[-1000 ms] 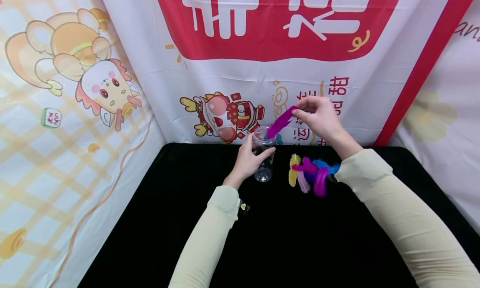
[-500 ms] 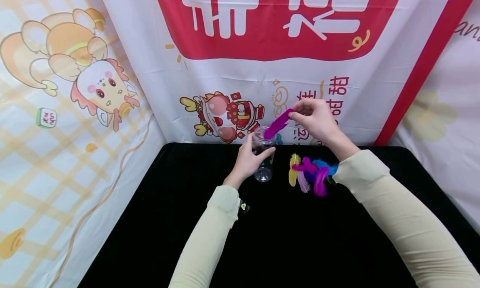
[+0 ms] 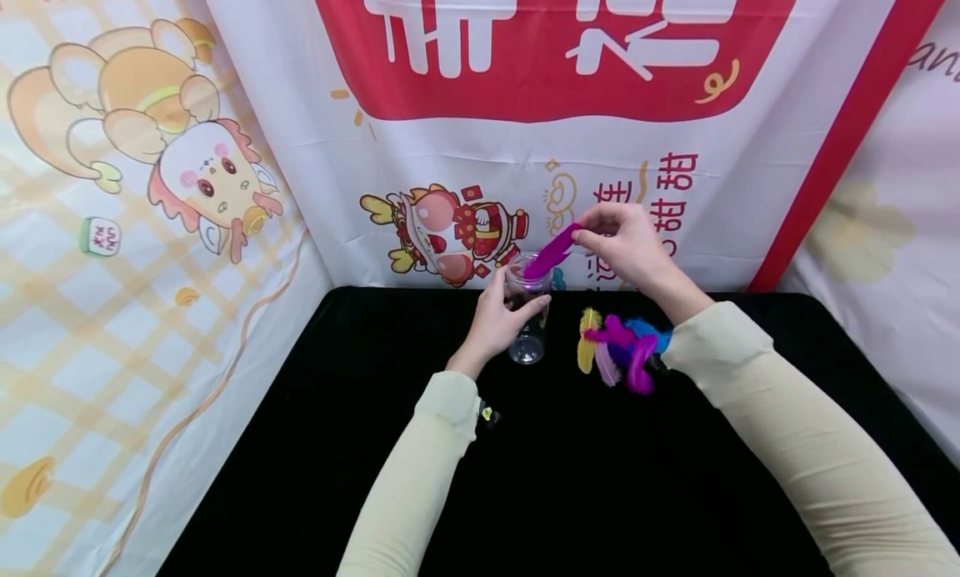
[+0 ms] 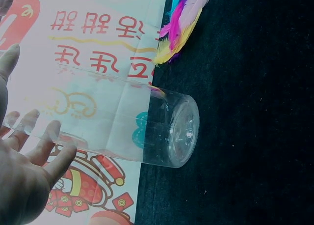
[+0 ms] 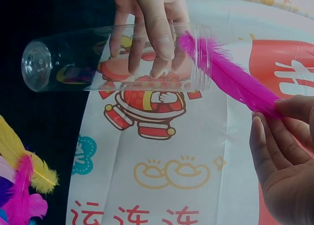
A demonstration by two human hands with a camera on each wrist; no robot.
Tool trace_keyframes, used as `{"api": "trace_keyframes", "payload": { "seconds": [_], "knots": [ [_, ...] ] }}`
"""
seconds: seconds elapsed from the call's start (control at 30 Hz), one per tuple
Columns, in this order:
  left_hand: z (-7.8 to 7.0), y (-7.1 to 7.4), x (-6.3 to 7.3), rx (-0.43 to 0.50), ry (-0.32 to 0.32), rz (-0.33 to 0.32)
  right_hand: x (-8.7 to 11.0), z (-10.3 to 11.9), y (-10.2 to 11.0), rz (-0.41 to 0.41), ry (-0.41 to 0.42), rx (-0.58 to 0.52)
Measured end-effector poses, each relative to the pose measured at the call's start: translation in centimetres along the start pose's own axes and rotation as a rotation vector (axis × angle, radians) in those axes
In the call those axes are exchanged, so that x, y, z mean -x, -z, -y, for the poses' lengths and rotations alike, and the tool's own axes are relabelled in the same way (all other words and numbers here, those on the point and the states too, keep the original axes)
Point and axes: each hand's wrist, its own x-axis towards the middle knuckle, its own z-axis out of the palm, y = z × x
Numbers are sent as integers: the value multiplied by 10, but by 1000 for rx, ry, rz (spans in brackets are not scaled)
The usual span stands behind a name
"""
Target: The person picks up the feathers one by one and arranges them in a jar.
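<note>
A clear plastic jar (image 3: 527, 343) stands upright near the back edge of the black table. My left hand (image 3: 495, 314) grips it round the upper part, thumb on the near side. In the right wrist view the jar (image 5: 68, 63) shows see-through walls and an uncovered mouth. My right hand (image 3: 626, 239) pinches one end of a magenta feather (image 3: 553, 250) between thumb and fingers. The feather's fluffy end (image 5: 196, 45) is inside the jar's mouth; the rest slants up out of it. Through the wall, the left fingers (image 5: 159, 38) can be seen around the jar.
Right of the jar lies a pile of feathers (image 3: 618, 343) in yellow, pink, magenta, purple and blue. A small dark object with a yellow mark (image 3: 487, 415) sits beside the left cuff. Behind the black table (image 3: 570, 477) hangs a printed white and red cloth (image 3: 465, 152).
My right hand has moved left and slightly down, bringing the magenta feather further into the jar's mouth. The left hand and the jar have stayed in place.
</note>
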Motion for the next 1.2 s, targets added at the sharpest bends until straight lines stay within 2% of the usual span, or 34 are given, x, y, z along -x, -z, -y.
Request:
{"api": "trace_keyframes", "payload": {
  "seconds": [0.2,0.53,0.77,1.2],
  "knots": [
    [0,0,-1,8,10,-1,-1,1,-4,-1,8,46],
    [2,0,0,4,11,3,-2,-2,-11,3,28,54],
    [3,0,1,6,14,-3,-3,-4,-15,45,22,47],
    [2,0,1,-3,13,-4,-2,-6,-25,50,5,84]
  ]
}}
